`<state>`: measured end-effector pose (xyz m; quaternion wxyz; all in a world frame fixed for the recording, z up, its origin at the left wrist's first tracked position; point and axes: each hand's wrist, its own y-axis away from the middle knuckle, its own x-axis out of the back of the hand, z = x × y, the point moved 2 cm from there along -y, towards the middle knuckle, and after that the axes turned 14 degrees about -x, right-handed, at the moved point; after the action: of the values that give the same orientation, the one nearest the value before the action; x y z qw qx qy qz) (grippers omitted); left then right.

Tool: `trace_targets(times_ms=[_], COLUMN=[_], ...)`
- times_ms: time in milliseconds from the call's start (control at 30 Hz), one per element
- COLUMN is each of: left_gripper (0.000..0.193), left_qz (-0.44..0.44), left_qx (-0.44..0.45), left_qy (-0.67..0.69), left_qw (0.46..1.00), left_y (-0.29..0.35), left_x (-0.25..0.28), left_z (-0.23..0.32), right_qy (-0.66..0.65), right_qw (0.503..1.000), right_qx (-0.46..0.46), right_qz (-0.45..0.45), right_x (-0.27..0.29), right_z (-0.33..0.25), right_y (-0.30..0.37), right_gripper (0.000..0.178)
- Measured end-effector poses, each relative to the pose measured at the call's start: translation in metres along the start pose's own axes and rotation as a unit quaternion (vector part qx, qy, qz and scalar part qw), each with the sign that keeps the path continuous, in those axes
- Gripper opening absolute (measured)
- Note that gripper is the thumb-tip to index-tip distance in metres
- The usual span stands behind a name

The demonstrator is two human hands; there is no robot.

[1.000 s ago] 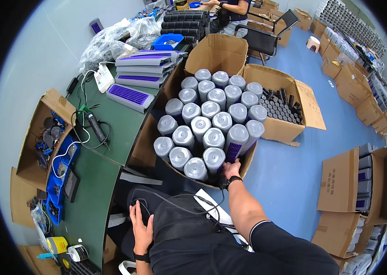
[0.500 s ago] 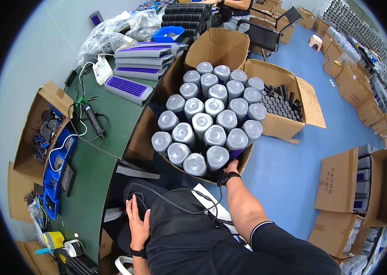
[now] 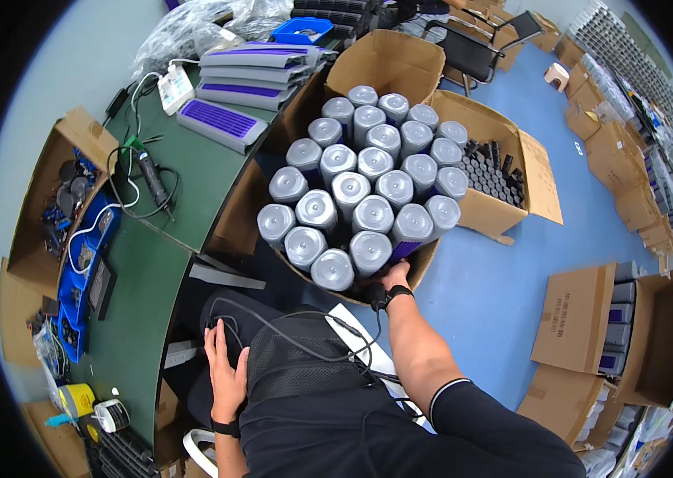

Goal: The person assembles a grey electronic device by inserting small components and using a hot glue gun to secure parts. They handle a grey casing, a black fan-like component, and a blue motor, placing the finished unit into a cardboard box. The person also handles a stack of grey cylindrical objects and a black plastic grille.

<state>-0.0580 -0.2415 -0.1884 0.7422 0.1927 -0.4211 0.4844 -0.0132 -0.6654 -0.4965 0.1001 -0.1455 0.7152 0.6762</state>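
Observation:
My right hand (image 3: 394,277) reaches down at the near right edge of a large cardboard box (image 3: 388,60) packed with upright grey canister-shaped parts (image 3: 373,213) with round-cornered ends. Next to that hand is a canister with a purple side (image 3: 406,250); my fingertips are hidden between it and the box, so their grip does not show. A black strap and cable sit at the right wrist. My left hand (image 3: 227,374) lies on my thigh beside a dark mesh pouch (image 3: 293,350), fingers stretched out and holding nothing.
At left, a green workbench (image 3: 133,295) carries grey-and-purple panels (image 3: 221,123), blue bins (image 3: 74,307), and a corded hand tool (image 3: 152,177). Behind right stands an open carton of black cylinders (image 3: 488,179). More cartons (image 3: 575,319) line the right; a black chair (image 3: 472,57) is at the back.
The view has shifted slightly, moving the bench and box a little left and up. My right hand stays low at the box edge; my left hand still rests on my thigh.

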Motion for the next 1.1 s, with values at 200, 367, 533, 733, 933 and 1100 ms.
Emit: trace_targets(times_ms=[200, 367, 533, 733, 933, 1100], left_gripper=[0.073, 0.072, 0.069, 0.064, 0.056, 0.054], left_qz=[-0.019, -0.037, -0.053, -0.077, -0.05, -0.002], left_qx=[0.002, 0.04, 0.056, 0.093, 0.12, 0.148], left_qy=[0.007, 0.018, 0.024, 0.013, 0.021, 0.038], left_qw=[1.0, 0.998, 0.997, 0.993, 0.991, 0.988], left_y=[-0.015, -0.005, -0.005, 0.018, 0.067, 0.12], left_x=[0.0, 0.021, 0.041, 0.082, 0.121, 0.171], left_z=[0.008, 0.016, 0.019, 0.033, 0.04, 0.046], right_qy=[0.064, 0.111, 0.104, 0.154, 0.233, 0.414], right_qw=[0.998, 0.99, 0.985, 0.953, 0.87, 0.766], right_qx=[0.017, -0.085, -0.038, 0.19, 0.317, 0.298], right_qz=[-0.023, -0.014, -0.131, -0.178, -0.297, -0.39], right_x=[0.023, -0.034, 0.02, 0.013, -0.057, -0.113], right_z=[-0.038, -0.027, -0.056, -0.065, -0.038, 0.019], right_y=[-0.002, 0.183, 0.26, 0.342, 0.395, 0.42], right_gripper=[0.07, 0.074, 0.086, 0.079, 0.067, 0.067])
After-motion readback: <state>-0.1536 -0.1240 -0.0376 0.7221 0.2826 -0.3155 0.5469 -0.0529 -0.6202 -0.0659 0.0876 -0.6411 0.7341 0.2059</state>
